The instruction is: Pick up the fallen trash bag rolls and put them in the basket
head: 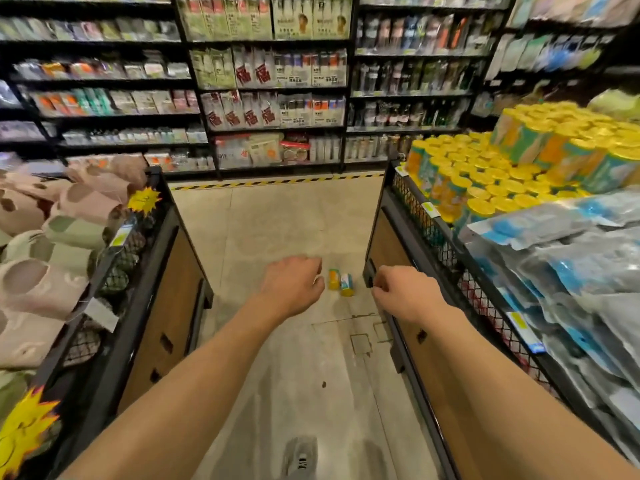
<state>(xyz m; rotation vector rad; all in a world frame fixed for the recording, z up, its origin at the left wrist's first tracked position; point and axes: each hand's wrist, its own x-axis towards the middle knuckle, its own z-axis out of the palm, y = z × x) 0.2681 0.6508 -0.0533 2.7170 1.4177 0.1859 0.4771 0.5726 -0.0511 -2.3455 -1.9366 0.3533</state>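
Two yellow and teal trash bag rolls (341, 283) lie side by side on the beige floor of the aisle, close to the right-hand display bin. My left hand (292, 284) hangs in the air just left of them, fingers loosely curled and holding nothing. My right hand (403, 292) is stretched out just right of them, in front of the bin's corner, fingers also loosely curled and empty. The wire-mesh basket bin (420, 206) on the right holds several upright rolls of the same kind (485, 181).
A display bin of pink and green slippers (52, 244) lines the left side of the aisle. Blue and grey packets (571, 258) fill the near right bin. Stocked shelves (277, 98) close the aisle's far end behind yellow-black floor tape. My shoe (300, 457) shows at the bottom.
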